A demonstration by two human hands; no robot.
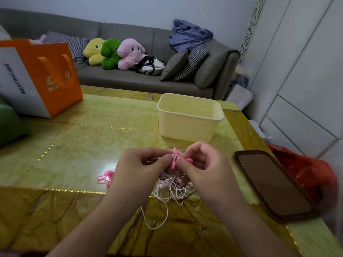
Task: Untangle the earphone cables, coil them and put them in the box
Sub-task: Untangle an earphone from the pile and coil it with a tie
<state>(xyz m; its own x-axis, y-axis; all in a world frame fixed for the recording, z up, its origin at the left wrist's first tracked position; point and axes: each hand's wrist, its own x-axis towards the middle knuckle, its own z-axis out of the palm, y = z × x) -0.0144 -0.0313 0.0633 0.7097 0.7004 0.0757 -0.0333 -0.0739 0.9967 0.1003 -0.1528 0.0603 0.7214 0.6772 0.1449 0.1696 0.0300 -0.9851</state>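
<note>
My left hand [141, 165] and my right hand [202, 164] meet above the table, both pinching a coiled bundle of white earphone cable [179, 153] with a pink elastic band [175, 160] stretched around it. Under the hands a tangle of white and brown earphone cables [174, 191] lies on the table, with one white loop [157, 219] trailing toward me. A thin brown cable [148, 132] arcs toward the cream plastic box [189, 117], which stands open behind the hands. More pink elastic bands [105, 177] lie left of my left wrist.
A phone [274, 184] in a brown case lies at the right on the yellow-green table [74, 145]. A red plastic bag [306, 173] sits beyond the table's right edge. An orange paper bag [42, 75] stands at the back left, a green object [9, 123] beside it.
</note>
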